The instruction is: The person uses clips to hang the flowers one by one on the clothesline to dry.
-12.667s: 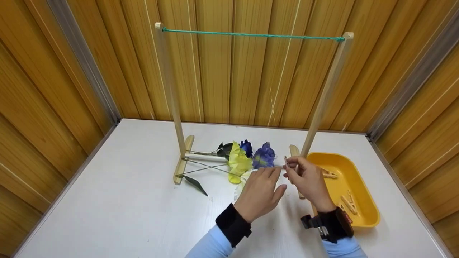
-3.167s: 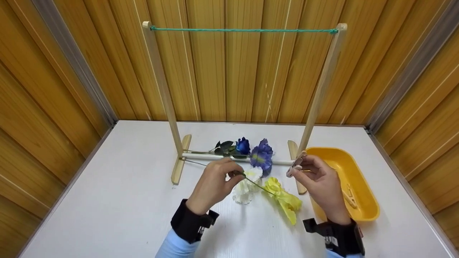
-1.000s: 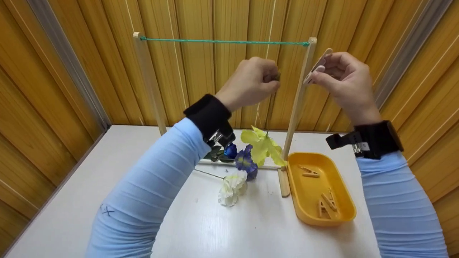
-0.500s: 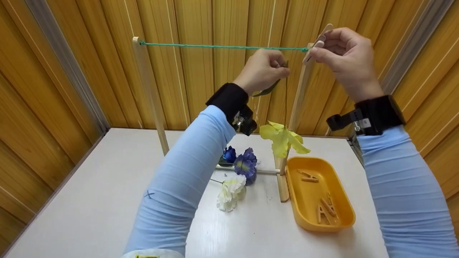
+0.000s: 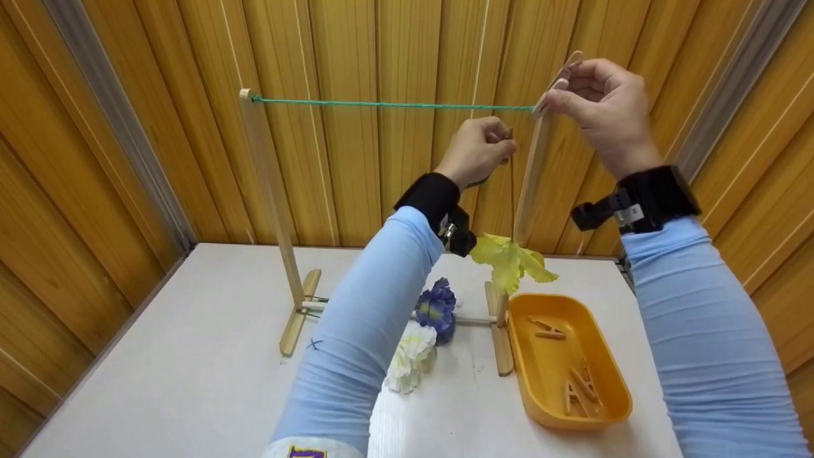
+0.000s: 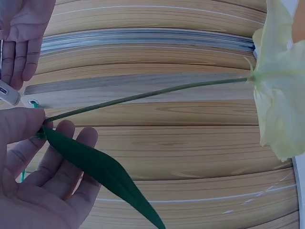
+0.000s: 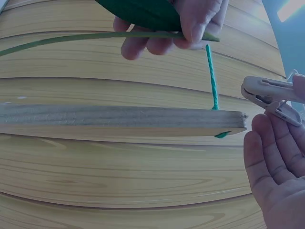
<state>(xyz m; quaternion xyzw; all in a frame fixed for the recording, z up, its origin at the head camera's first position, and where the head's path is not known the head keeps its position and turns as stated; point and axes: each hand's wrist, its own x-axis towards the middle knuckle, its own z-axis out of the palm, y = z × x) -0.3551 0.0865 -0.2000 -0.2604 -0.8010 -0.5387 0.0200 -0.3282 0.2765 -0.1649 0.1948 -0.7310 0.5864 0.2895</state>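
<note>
standing on the big white table (image 5: pixel 191 381) is a tall wooden frame with two thin posts (image 5: pixel 270 203), and a thin green string (image 5: pixel 381 104) runs straight between the tops of the posts. a yellow plastic tray (image 5: pixel 613 407) sits on the table just beside the foot of the right post, and a few small wooden pegs (image 5: pixel 575 388) lie inside it. a purple cloth flower (image 5: pixel 437 308) and a white cloth flower (image 5: pixel 407 362) lie on the table near the bottom bar of the frame.

the left hand (image 5: pixel 480 149) is up high, just under the green string and close to the right post. its thumb and fingers pinch the thin green stem (image 6: pixel 143 97) of a yellow cloth flower (image 5: pixel 512 264), right where a long dark green leaf (image 6: pixel 102 169) grows out. the yellow cloth flower hangs head down from that stem, in the air above the table, beside the right post and over the near end of the tray.

the right hand (image 5: pixel 604 108) is at the top of the right post, a bit higher than the left hand. its thumb and fingers grip a pale wooden clothes peg (image 5: pixel 558 83) by its back end. the peg's tip sits by the end of the string, but whether its tip is open cannot be told.
</note>
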